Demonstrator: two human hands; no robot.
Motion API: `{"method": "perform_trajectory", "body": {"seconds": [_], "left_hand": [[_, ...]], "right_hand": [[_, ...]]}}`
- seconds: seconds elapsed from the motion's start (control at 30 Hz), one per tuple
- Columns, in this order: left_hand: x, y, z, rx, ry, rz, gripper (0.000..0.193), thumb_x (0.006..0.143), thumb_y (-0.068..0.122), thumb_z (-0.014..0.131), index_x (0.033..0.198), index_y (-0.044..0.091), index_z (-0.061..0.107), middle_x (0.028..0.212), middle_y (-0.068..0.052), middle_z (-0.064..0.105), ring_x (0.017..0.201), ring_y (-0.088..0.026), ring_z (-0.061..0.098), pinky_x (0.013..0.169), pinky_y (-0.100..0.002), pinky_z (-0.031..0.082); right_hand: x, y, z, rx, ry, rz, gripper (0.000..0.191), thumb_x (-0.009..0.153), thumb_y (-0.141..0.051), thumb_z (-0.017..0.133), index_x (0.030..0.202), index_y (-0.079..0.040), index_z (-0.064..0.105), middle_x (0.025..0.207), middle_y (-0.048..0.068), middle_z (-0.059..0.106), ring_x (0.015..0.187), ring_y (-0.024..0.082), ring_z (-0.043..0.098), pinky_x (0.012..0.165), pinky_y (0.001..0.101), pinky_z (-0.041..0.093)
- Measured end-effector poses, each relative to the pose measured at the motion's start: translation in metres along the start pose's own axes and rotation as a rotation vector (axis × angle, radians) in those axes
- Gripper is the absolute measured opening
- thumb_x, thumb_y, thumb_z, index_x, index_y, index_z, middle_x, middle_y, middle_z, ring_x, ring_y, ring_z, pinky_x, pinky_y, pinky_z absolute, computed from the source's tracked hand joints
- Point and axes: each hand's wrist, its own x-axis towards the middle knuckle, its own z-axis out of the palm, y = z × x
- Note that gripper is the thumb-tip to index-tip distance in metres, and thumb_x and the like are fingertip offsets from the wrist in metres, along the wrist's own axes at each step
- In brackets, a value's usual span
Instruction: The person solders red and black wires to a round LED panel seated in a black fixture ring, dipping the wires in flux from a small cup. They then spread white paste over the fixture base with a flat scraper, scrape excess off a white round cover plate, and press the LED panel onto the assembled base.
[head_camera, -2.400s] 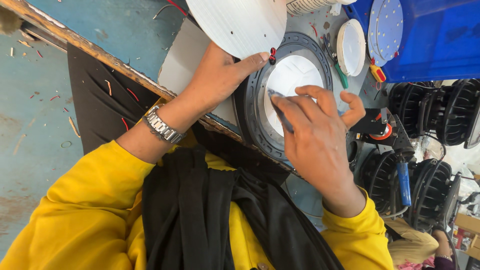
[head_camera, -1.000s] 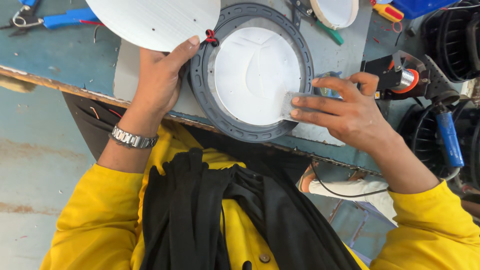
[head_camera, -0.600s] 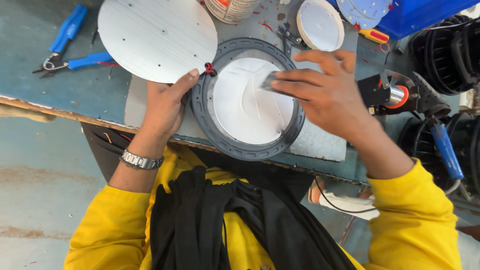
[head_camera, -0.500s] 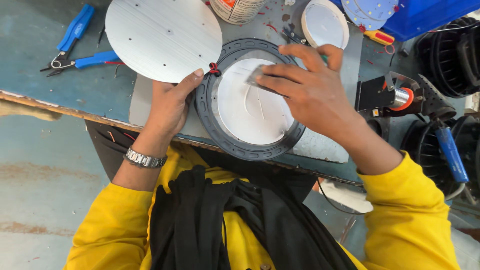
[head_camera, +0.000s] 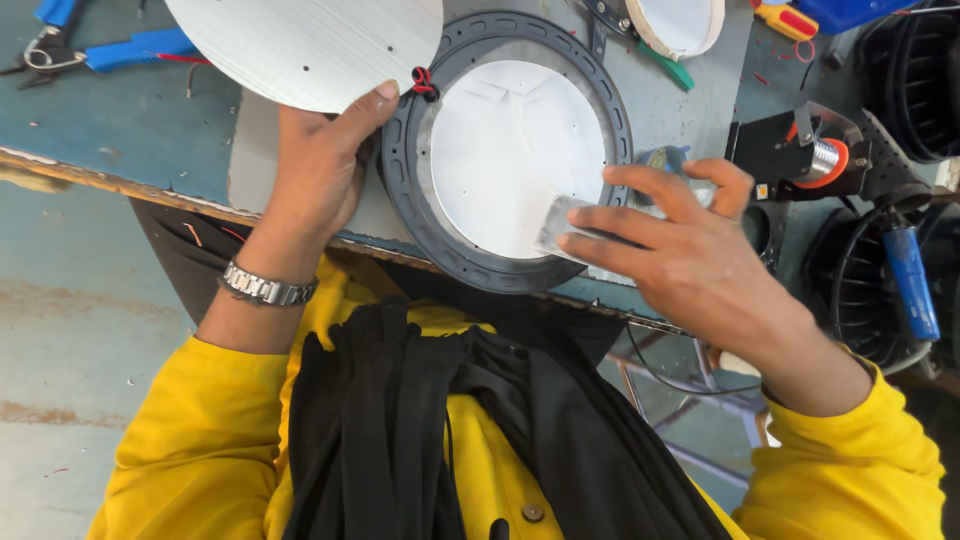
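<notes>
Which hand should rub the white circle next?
Probably the right hand: it already pinches the small grey pad at the white disc's edge. The left hand rests beside the dark ring, apparently steadying it.

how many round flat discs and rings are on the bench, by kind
dark grey plastic ring: 1
white round disc inside the ring: 1
large silver metal disc: 1
small white disc with tan rim: 1
total: 4
</notes>
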Motion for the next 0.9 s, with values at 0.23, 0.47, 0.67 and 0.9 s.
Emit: {"method": "perform_trajectory", "body": {"seconds": [0.23,0.47,0.67,0.9], "left_hand": [[-0.002,0.003,-0.001,0.001,-0.031,0.006,0.045,0.1,0.0,0.076,0.138,-0.002,0.053,0.137,-0.015,0.062,0.131,-0.023,0.061,0.119,-0.037,0.049],[-0.003,0.004,0.001,-0.005,-0.021,0.001,0.045,0.1,-0.001,0.075,0.14,-0.002,0.052,0.137,-0.014,0.061,0.131,-0.022,0.06,0.119,-0.037,0.048],[0.0,0.006,0.003,0.021,0.01,-0.014,0.044,0.098,0.0,0.074,0.137,-0.001,0.053,0.134,-0.013,0.062,0.127,-0.021,0.061,0.115,-0.036,0.05],[0.004,0.007,0.009,-0.009,0.036,-0.028,0.049,0.094,0.0,0.075,0.137,-0.001,0.051,0.133,-0.012,0.061,0.126,-0.02,0.06,0.111,-0.034,0.049]], "right_hand": [[-0.014,0.045,0.018,-0.197,0.132,-0.105,0.049,0.084,0.004,0.071,0.113,-0.034,0.08,0.127,-0.011,0.074,0.128,0.021,0.056,0.099,0.0426,0.034],[0.004,0.09,0.022,-0.209,0.331,-0.164,0.028,0.095,-0.007,0.075,0.114,-0.026,0.083,0.131,-0.004,0.074,0.13,0.025,0.057,0.1,0.0453,0.033],[0.026,0.088,0.009,-0.028,0.356,-0.034,0.021,0.097,-0.002,0.076,0.114,-0.014,0.081,0.119,0.0,0.073,0.109,0.022,0.064,0.095,0.0385,0.046],[0.043,0.052,-0.009,0.125,0.305,0.067,0.031,0.091,-0.002,0.077,0.121,-0.013,0.078,0.114,0.001,0.074,0.098,0.025,0.064,0.086,0.0369,0.053]]}}
